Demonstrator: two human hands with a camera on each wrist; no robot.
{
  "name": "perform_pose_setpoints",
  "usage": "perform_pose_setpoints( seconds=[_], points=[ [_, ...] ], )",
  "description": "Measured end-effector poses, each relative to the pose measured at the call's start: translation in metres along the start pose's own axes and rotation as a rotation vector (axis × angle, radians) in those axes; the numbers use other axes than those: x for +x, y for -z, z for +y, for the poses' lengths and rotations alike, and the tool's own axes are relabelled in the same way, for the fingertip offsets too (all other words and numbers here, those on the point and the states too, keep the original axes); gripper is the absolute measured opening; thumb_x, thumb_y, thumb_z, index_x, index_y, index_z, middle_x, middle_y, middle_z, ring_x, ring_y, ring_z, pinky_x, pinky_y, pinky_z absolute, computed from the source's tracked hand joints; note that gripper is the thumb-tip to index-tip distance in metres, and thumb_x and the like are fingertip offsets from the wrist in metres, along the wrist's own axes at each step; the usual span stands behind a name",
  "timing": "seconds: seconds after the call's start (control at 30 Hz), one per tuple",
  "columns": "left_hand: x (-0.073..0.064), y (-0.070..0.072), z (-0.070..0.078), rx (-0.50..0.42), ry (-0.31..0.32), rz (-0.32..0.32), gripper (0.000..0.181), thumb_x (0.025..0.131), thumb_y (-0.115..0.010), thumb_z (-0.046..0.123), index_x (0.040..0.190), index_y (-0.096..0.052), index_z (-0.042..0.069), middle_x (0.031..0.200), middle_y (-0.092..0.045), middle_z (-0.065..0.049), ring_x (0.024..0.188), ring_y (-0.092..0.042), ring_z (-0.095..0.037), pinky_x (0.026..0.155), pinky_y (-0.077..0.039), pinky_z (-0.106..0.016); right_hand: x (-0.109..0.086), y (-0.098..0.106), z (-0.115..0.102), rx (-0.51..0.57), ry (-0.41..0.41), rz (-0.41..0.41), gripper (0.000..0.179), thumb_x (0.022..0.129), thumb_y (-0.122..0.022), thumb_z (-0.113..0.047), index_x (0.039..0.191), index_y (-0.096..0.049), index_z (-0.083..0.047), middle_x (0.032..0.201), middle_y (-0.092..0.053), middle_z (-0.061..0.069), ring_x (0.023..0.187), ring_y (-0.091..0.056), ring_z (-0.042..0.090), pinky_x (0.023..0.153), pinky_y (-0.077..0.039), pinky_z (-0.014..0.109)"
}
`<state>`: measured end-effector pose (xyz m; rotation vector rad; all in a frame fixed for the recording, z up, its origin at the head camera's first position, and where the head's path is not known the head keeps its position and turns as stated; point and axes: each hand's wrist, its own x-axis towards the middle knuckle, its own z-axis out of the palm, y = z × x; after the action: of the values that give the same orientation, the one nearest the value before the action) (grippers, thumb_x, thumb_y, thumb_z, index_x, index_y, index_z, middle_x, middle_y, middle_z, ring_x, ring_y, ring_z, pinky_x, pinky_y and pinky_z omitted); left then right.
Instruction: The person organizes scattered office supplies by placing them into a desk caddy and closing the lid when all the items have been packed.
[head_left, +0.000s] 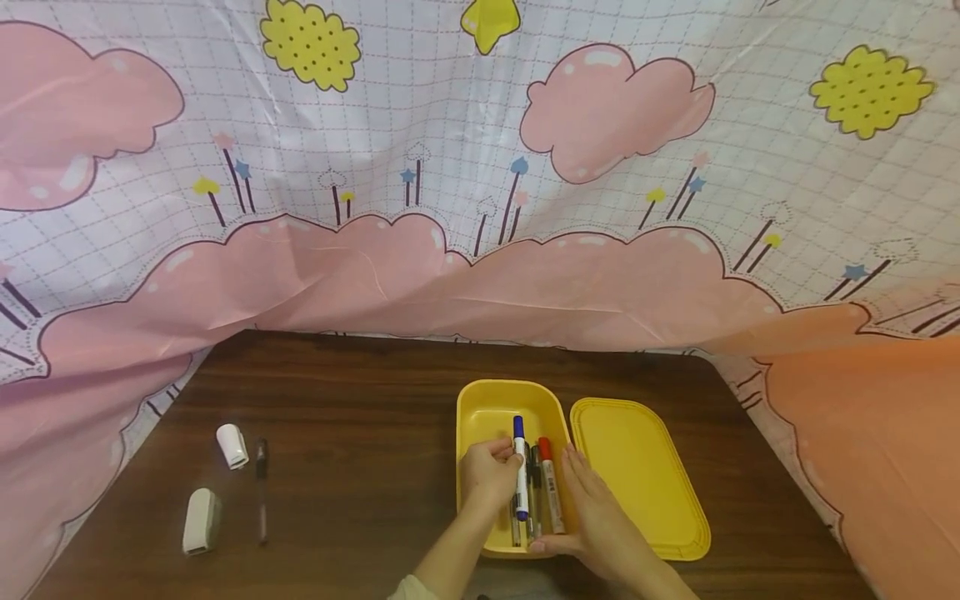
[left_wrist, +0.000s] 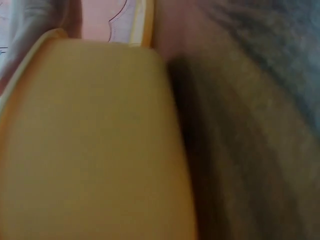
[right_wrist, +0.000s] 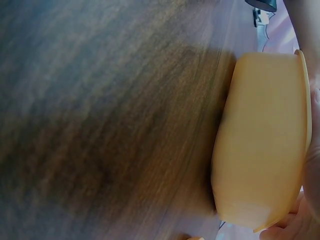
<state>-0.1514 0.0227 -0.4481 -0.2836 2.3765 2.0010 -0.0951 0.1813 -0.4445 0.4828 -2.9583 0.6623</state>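
Observation:
A white whiteboard marker with a blue cap [head_left: 521, 479] is pinched by my left hand [head_left: 487, 477] over a yellow box [head_left: 495, 396]. Inside the box, a red-capped marker [head_left: 552, 496] lies beside several pens [head_left: 536, 492]. My right hand [head_left: 603, 529] rests along the box's right rim, its fingers extended and its thumb near the front edge. The left wrist view is filled mostly by the box's outer wall [left_wrist: 95, 140], which hides the left fingers. In the right wrist view, the box [right_wrist: 262, 135] stands on the table, with the right hand at its rim.
To the right of the box lies a yellow lid [head_left: 637, 479]. At the left of the dark wooden table [head_left: 360, 450] are a small white object [head_left: 232, 446], a larger whitish block [head_left: 200, 521] and a dark-capped pen [head_left: 262, 492]. A patterned cloth [head_left: 420, 283] hangs behind the table.

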Motion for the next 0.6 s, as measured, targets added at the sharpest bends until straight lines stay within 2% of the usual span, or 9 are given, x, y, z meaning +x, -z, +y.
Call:
perform_pose_setpoints(
  seconds=[0.17, 0.4, 0.6],
  points=[
    [-0.001, -0.002, -0.0032, 0.056, 0.054, -0.026, 0.028, 0.085, -0.071, 0.008, 0.112, -0.071, 0.002, 0.102, -0.074, -0.011, 0.091, -0.07, -0.02, 0.077, -0.058, -0.034, 0.0005, 0.0007, -0.0009, 0.021, -0.015, -0.031, 0.119, 0.065, -0.08, -0.056, 0.15, -0.024, 0.006, 0.158, -0.02, 0.025, 0.144, -0.025, 0.043, 0.113, -0.026, 0.061],
    [0.0003, -0.003, -0.0052, 0.129, 0.08, -0.09, 0.037, 0.082, -0.073, 0.009, 0.117, -0.068, 0.002, 0.089, -0.074, -0.005, 0.076, -0.067, -0.013, 0.066, -0.057, -0.029, 0.0002, 0.0019, -0.0003, 0.017, -0.012, -0.032, 0.118, 0.066, -0.079, -0.055, 0.15, -0.023, 0.006, 0.158, -0.019, 0.026, 0.144, -0.025, 0.044, 0.112, -0.027, 0.062],
    [-0.0019, -0.0028, -0.0073, 0.176, 0.08, -0.115, 0.042, 0.077, -0.079, 0.014, 0.116, -0.068, 0.003, 0.094, -0.074, -0.007, 0.077, -0.068, -0.014, 0.062, -0.056, -0.029, 0.0003, 0.0, 0.0003, 0.019, -0.021, -0.025, 0.119, 0.065, -0.079, -0.057, 0.15, -0.024, 0.005, 0.157, -0.021, 0.026, 0.143, -0.026, 0.045, 0.111, -0.028, 0.062]
  ],
)
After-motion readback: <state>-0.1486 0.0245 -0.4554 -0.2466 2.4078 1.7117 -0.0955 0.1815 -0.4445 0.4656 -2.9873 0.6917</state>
